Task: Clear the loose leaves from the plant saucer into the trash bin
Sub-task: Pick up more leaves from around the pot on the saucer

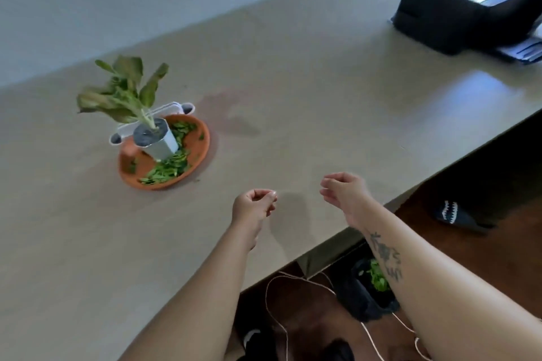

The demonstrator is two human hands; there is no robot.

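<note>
A terracotta plant saucer [203, 138] sits on the beige table at the left. A small white pot [164, 145] with a wilting green plant [126, 91] stands tilted in it. Several loose green leaves [167, 168] lie in the saucer, mostly at its near side. My left hand [253, 205] hovers over the table to the right of the saucer, fingers loosely curled, with nothing visible in it. My right hand [343, 189] hovers near the table's front edge, also loosely curled around nothing. A black trash bin [352, 293] with leaves inside stands on the floor below that edge, partly hidden by my right forearm.
A black printer [469, 3] occupies the table's far right corner. A white object [176, 107] lies behind the saucer. Thin cords [272, 302] trail on the dark wooden floor, and a dark slipper [451, 211] lies there too. A wall runs along the table's far side.
</note>
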